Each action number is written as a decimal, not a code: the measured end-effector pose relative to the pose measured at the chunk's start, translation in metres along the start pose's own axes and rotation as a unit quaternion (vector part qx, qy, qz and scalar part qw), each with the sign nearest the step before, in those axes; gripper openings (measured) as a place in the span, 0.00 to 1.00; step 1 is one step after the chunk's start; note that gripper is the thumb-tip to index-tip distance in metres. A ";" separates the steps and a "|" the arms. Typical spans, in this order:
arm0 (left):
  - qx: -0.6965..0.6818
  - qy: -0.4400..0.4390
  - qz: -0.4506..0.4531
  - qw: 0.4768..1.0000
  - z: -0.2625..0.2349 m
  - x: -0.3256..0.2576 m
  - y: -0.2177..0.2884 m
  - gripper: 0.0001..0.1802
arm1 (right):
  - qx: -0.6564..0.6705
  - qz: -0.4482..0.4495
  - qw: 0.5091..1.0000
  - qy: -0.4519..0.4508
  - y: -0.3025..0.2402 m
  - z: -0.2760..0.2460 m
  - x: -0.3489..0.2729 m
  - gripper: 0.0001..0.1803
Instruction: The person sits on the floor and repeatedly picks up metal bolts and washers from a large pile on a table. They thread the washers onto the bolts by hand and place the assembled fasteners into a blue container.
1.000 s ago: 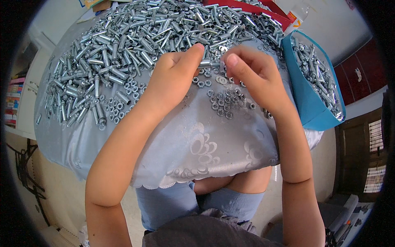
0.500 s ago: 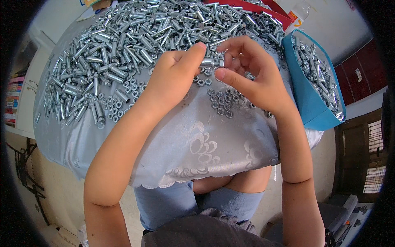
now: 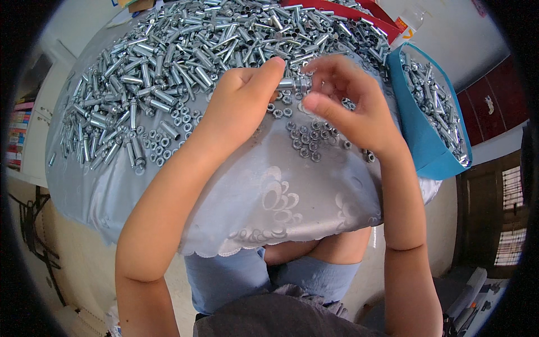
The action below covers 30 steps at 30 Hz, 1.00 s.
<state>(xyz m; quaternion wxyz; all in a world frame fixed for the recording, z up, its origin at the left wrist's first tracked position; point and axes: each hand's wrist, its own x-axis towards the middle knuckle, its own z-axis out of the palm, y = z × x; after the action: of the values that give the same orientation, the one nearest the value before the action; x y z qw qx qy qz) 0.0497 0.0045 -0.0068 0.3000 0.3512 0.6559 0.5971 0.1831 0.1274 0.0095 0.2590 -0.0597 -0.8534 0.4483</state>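
My left hand (image 3: 238,104) is closed around a silvery expansion bolt (image 3: 288,85), which lies sideways with its nut end pointing right. Nut and washer show at that end; the rest is hidden in my fist. Beside that end is my right hand (image 3: 355,109), fingers curled but apart from the thumb, with nothing visible between them. Loose hex nuts (image 3: 306,137) are scattered on the cloth below my hands, and more nuts (image 3: 163,147) lie left of my left wrist. Behind both hands spreads a big heap of metal sleeves and bolts (image 3: 185,50).
A patterned silver-grey cloth (image 3: 236,196) covers the table. At the right edge stands a blue fabric bin (image 3: 429,154) full of bolts. Farther back are a red tray (image 3: 387,23) and a clear plastic bottle (image 3: 411,19) with an orange label.
My right hand has shifted slightly right, its fingers still apart near the bolt's nut end. More of the nut shows now. My left hand keeps its hold almost unmoved.
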 end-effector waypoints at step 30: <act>0.020 -0.006 -0.019 1.000 0.003 0.002 -0.004 0.28 | -0.132 -0.119 0.984 -0.006 0.002 0.007 0.003 0.10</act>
<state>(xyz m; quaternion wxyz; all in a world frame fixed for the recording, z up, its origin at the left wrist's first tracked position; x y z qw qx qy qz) 0.0506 0.0072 -0.0108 0.3076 0.3482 0.6723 0.5763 0.1771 0.1250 0.0056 0.2954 0.0115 -0.9076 0.2980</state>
